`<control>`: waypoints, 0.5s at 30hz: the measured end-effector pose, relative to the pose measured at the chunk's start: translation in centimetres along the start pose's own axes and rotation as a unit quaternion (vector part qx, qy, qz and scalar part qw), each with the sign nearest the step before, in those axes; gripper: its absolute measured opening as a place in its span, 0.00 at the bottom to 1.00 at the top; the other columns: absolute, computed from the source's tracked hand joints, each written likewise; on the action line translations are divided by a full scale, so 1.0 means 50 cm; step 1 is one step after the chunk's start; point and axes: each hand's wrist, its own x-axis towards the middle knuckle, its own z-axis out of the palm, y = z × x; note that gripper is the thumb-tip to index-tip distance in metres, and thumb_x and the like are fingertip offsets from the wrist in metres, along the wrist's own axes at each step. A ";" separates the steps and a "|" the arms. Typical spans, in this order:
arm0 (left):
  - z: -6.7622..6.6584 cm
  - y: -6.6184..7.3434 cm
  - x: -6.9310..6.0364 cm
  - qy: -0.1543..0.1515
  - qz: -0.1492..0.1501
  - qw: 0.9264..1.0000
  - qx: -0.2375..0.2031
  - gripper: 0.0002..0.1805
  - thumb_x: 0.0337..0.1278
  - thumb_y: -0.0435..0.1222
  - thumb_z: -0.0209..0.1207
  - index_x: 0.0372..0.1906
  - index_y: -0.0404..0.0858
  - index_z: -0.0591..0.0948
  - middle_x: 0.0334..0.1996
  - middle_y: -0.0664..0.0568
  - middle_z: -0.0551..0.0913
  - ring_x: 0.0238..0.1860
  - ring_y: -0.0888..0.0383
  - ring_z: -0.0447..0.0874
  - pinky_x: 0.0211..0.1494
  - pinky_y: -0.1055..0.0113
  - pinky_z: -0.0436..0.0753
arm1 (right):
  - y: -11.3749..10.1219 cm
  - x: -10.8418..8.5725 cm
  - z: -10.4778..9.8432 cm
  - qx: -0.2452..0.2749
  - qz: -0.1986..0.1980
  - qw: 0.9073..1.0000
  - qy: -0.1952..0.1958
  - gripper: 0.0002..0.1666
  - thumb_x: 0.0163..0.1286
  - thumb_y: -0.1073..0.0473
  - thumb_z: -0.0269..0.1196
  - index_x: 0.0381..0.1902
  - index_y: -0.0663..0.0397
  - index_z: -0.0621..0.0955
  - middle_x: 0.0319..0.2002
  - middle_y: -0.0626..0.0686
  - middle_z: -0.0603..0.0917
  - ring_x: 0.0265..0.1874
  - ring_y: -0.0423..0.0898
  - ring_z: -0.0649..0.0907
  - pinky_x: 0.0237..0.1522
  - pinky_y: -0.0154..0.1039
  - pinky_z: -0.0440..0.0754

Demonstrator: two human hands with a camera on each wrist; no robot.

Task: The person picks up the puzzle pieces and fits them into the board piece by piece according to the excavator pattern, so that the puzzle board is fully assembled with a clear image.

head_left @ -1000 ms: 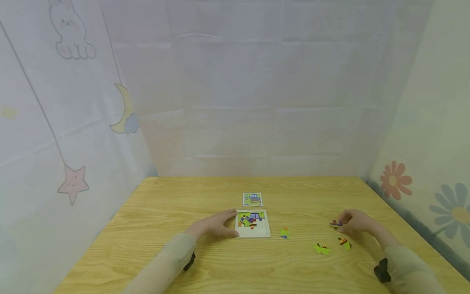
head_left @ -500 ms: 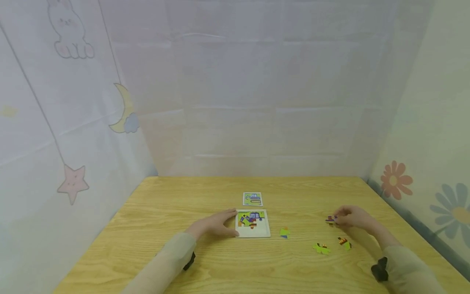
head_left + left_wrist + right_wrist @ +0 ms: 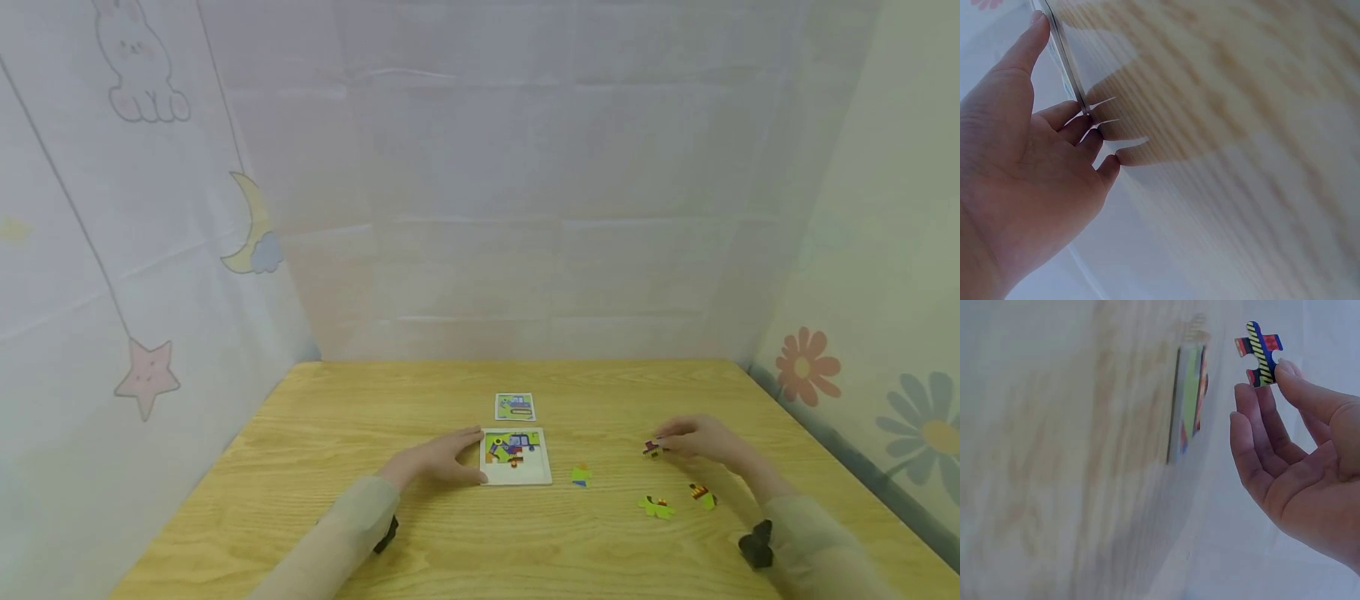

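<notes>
My right hand (image 3: 701, 439) pinches a jigsaw piece (image 3: 652, 448) between thumb and fingertips, raised off the table in the right wrist view. That piece is red and blue with a yellow-and-black striped band. My left hand (image 3: 442, 457) rests against the left edge of a white puzzle tray (image 3: 517, 479), thumb near the near corner, fingertips near the far one. Part of a picture of a purple-and-blue digger fills the tray's upper left; bare white shows at the lower right. In the left wrist view the fingers (image 3: 1089, 147) touch the wooden table.
A small picture card (image 3: 515, 407) lies beyond the tray. Right of the tray is a green, orange and blue piece (image 3: 581, 476). Nearer me on the right lie a green piece (image 3: 657, 507) and a striped green piece (image 3: 703, 497). Cloth walls surround the table (image 3: 375, 400).
My right hand has moved left with the jigsaw piece, away from the two loose pieces on the right and toward the tray. The left hand and tray stay in place.
</notes>
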 end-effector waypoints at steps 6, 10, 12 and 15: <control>0.000 -0.002 -0.001 0.001 0.000 1.000 -0.003 0.44 0.55 0.53 0.61 0.72 0.38 0.57 0.74 0.46 0.53 0.73 0.46 0.50 0.74 0.49 0.55 | -0.014 0.021 0.017 0.012 -0.017 1.000 -0.005 0.27 0.67 0.52 0.60 0.57 0.66 0.74 0.45 0.60 0.82 0.40 0.53 0.83 0.41 0.46 0.84; 0.000 -0.001 0.000 0.003 0.003 1.000 -0.003 0.44 0.56 0.52 0.61 0.72 0.38 0.57 0.74 0.45 0.52 0.73 0.46 0.49 0.74 0.49 0.55 | -0.028 0.035 0.029 0.027 -0.016 0.999 0.000 0.30 0.66 0.52 0.61 0.58 0.68 0.73 0.43 0.58 0.83 0.37 0.52 0.83 0.39 0.46 0.84; 0.000 -0.002 0.001 0.004 0.005 1.000 0.000 0.44 0.56 0.52 0.60 0.72 0.37 0.57 0.74 0.45 0.52 0.73 0.46 0.49 0.74 0.49 0.55 | -0.034 0.042 0.036 0.031 -0.016 0.999 0.003 0.28 0.66 0.51 0.61 0.56 0.67 0.74 0.42 0.57 0.83 0.37 0.52 0.83 0.39 0.45 0.84; 0.001 -0.002 0.001 0.003 0.005 1.000 0.001 0.44 0.56 0.52 0.60 0.72 0.37 0.57 0.74 0.45 0.52 0.73 0.46 0.49 0.74 0.50 0.55 | -0.041 0.052 0.047 0.038 -0.019 0.999 0.004 0.26 0.65 0.51 0.62 0.53 0.65 0.76 0.40 0.56 0.84 0.37 0.52 0.84 0.39 0.45 0.84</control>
